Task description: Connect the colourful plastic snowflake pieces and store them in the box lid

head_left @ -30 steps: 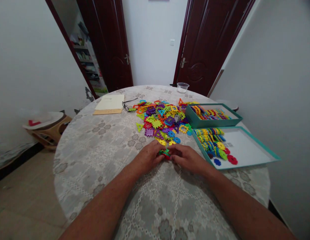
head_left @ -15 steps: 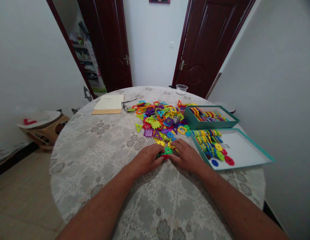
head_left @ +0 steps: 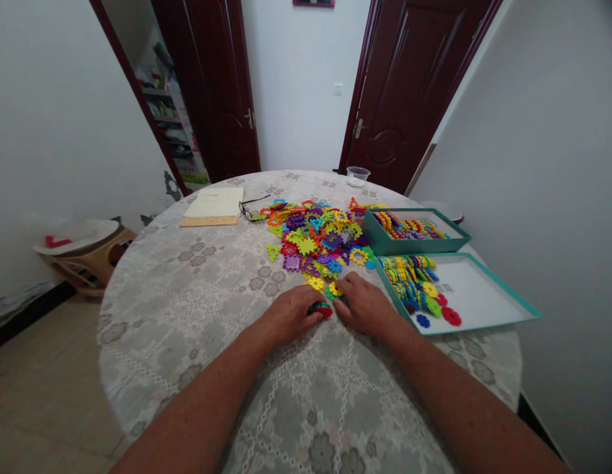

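My left hand (head_left: 289, 315) rests on the lace tablecloth (head_left: 212, 296), its fingers curled around a small red and green stack of plastic pieces (head_left: 320, 308). My right hand (head_left: 364, 304) lies just to the right of it, fingertips reaching a green piece (head_left: 331, 290) at the near edge of a big pile of colourful flat plastic shapes (head_left: 318, 238). The right fingers are bent; whether they grip anything is hidden.
A teal box (head_left: 414, 230) holds sorted pieces, and its lid (head_left: 484, 289) holds rows of round ones. Behind the pile lie glasses (head_left: 251, 207), a notebook (head_left: 214, 204) and a clear cup (head_left: 358, 174). A stool (head_left: 89, 253) stands left of the round table.
My right hand has let go of the small stack and shifted forward towards the pile's near edge. My left hand keeps the stack. The view has tilted slightly.
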`<state>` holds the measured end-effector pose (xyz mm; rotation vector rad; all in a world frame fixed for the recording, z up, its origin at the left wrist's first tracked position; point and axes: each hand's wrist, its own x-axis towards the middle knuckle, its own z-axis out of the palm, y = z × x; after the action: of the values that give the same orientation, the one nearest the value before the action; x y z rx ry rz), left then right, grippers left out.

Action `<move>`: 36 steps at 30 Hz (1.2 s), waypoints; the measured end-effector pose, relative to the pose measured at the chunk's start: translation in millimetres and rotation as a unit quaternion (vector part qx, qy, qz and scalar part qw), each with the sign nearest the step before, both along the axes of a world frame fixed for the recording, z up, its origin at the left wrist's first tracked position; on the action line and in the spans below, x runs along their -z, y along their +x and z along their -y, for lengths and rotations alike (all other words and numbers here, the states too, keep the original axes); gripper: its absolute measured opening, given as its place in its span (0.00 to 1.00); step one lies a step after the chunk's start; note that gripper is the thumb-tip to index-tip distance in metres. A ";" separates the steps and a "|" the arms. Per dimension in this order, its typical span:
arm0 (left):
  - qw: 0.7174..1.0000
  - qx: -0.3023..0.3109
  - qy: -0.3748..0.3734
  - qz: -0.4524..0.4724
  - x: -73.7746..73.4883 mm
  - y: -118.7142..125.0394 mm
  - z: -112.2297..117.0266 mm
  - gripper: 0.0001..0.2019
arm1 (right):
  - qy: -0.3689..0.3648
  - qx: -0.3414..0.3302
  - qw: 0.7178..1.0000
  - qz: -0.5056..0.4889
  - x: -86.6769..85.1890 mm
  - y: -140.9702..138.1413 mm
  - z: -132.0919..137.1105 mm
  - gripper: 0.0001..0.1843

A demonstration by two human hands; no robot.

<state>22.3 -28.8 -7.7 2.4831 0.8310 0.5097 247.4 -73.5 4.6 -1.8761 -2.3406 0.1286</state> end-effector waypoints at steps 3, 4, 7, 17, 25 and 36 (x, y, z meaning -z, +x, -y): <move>1.000 0.009 0.003 0.008 1.1 -0.6 -0.1 0.08 | 0.000 -0.013 1.000 -0.013 -1.8 3.3 0.8 0.18; 1.000 0.012 0.004 0.010 1.3 -0.7 0.0 0.09 | 0.002 -0.015 1.000 -0.016 -1.8 3.8 0.2 0.18; 1.000 0.013 0.007 0.007 0.8 -0.7 0.0 0.07 | 0.000 -0.011 1.000 -0.003 -0.5 1.8 -3.8 0.17; 1.000 0.008 0.000 0.009 0.7 0.5 0.3 0.08 | 0.001 0.008 0.999 0.048 3.5 -8.5 -6.0 0.18; 1.000 0.011 0.003 0.005 0.4 1.2 -1.0 0.08 | 0.010 0.008 1.000 0.019 5.1 -12.7 -6.9 0.23; 1.000 -0.010 0.005 0.003 0.4 1.4 -1.7 0.08 | 0.055 0.041 0.997 -0.034 19.9 11.0 -22.5 0.14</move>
<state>23.7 -27.1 -8.1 2.4842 0.8542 0.5294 258.3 -51.0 -15.3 -1.8814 -2.1772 0.0521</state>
